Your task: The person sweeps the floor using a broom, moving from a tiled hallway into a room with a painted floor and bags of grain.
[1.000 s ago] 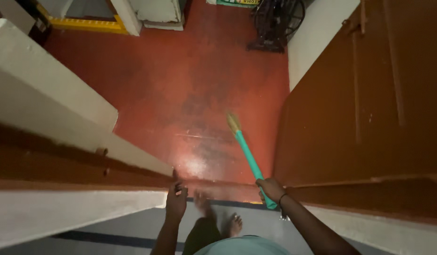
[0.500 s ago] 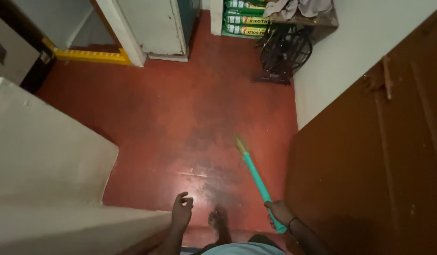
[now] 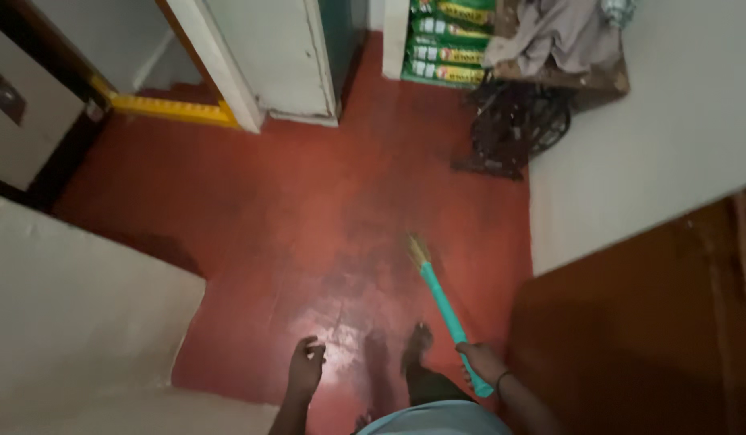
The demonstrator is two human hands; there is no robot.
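Observation:
My right hand [image 3: 481, 361] grips the teal handle of a broom [image 3: 441, 302] low in the picture. The broom slants up and to the left, and its short straw-coloured end [image 3: 416, 249] hangs just above the red floor [image 3: 308, 217]. My left hand [image 3: 306, 364] hangs free beside my body with its fingers loosely curled and nothing in it. One bare foot [image 3: 417, 340] steps forward between my two hands.
A brown wooden door [image 3: 647, 322] stands at the right, a pale wall [image 3: 75, 314] at the left. Ahead are a white door [image 3: 268, 56] with a yellow sill [image 3: 167, 107], stacked green sacks [image 3: 445, 40], and a dark iron stand [image 3: 514, 125] under a cloth-covered table.
I have stepped through the doorway into the room. The view has tilted up and forward, showing more floor and the far end. The broom stays in my right hand.

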